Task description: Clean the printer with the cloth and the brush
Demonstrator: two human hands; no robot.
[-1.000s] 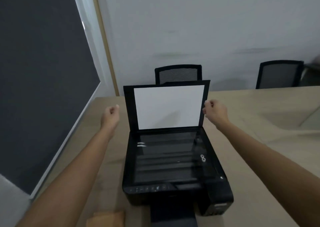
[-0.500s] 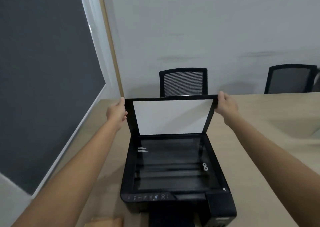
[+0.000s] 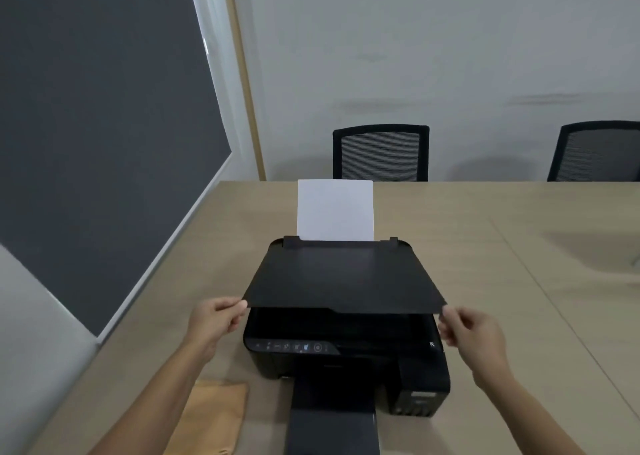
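Note:
A black printer (image 3: 346, 357) sits on the beige table (image 3: 502, 281) in front of me. Its scanner lid (image 3: 343, 274) is lowered almost flat, with a narrow gap left at the front. My left hand (image 3: 214, 323) pinches the lid's front left corner. My right hand (image 3: 474, 336) has its fingertips at the front right corner. A folded orange cloth (image 3: 211, 416) lies on the table left of the printer's output tray (image 3: 332, 430), under my left forearm. No brush is in view.
A white sheet of paper (image 3: 335, 210) stands in the printer's rear feeder. Two black mesh chairs (image 3: 381, 153) (image 3: 595, 153) stand behind the table's far edge. A dark wall panel (image 3: 86, 125) runs along the table's left side.
The scanner lid has swung down from upright to nearly flat, hiding the glass. Both hands came toward me with its corners. The cloth shows more fully now.

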